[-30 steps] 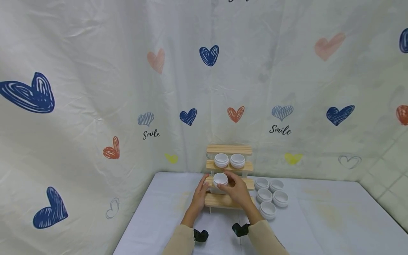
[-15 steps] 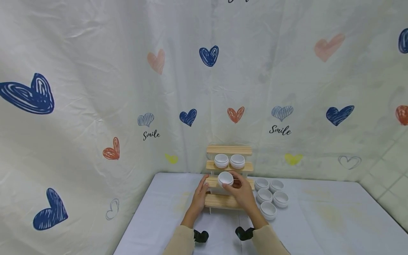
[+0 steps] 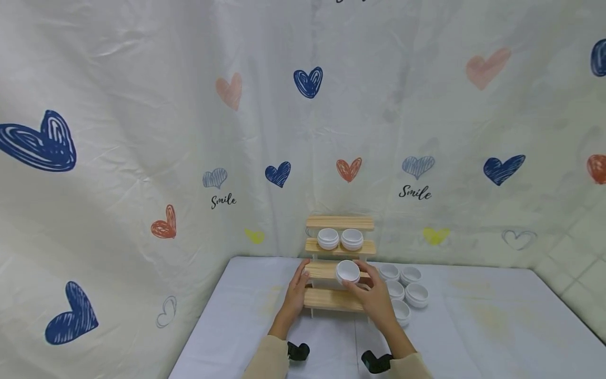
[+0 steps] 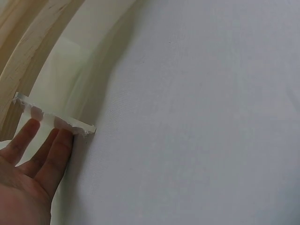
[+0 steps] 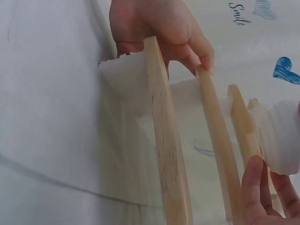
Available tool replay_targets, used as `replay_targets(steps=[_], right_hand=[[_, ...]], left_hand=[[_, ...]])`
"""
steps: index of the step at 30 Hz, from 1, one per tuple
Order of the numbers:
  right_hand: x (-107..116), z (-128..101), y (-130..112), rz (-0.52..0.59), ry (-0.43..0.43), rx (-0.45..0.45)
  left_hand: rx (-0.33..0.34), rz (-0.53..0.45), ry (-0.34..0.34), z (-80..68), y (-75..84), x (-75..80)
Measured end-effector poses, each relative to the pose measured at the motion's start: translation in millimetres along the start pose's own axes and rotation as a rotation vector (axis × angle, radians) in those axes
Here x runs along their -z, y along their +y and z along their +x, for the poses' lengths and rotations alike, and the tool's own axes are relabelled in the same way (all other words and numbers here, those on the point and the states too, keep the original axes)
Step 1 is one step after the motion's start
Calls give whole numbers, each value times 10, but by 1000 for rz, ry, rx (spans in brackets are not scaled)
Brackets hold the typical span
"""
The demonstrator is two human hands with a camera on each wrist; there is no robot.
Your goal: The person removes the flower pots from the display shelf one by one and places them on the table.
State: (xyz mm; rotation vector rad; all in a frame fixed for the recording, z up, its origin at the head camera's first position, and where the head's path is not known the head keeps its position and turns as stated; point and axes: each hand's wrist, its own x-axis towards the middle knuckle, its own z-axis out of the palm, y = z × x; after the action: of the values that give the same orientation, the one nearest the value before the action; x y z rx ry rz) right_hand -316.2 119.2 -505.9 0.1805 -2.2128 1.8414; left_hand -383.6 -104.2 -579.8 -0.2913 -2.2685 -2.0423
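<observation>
A small wooden stepped rack (image 3: 331, 299) stands at the back of the table, and two white jars (image 3: 328, 238) (image 3: 352, 239) sit side by side on its upper shelf. My right hand (image 3: 356, 281) grips a third white jar (image 3: 347, 271) at the middle shelf, slightly right of centre. In the right wrist view that jar (image 5: 282, 137) shows at the right edge above my fingertips (image 5: 254, 185), beside the wooden shelves (image 5: 164, 140). My left hand (image 3: 299, 281) lies with straight fingers (image 4: 44, 152) against the rack's white left side panel (image 4: 56, 123).
Several more white jars (image 3: 411, 293) sit grouped on the table (image 3: 473, 326) just right of the rack, close to my right wrist. A heart-patterned cloth (image 3: 189, 131) hangs behind and to the left. Black wrist straps (image 3: 298, 350) show near the bottom edge.
My right hand has carried the white jar to the right along the middle shelf, from the left end to past centre. The left hand stays against the rack's side.
</observation>
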Motion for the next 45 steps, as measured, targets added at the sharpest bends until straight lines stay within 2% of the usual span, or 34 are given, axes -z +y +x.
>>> replay_targets(steps=[5,15,27,36,45], right_hand=[[152,-110,-19,6,-8,7],[444,-253,20,-36,22,-52],[753,-399,122,-64,41,-97],[913,-479,193,-79,62,-87],[1029,-511,276,-117,78,-147]], left_hand=[[11,-7,5,-10,14,0],[21,5,8,-39,73,-28],[13,0,5,-36,31,-13],[3,-16,-3,-24,42,-10],[2,-2,-2,-22,30,-4]])
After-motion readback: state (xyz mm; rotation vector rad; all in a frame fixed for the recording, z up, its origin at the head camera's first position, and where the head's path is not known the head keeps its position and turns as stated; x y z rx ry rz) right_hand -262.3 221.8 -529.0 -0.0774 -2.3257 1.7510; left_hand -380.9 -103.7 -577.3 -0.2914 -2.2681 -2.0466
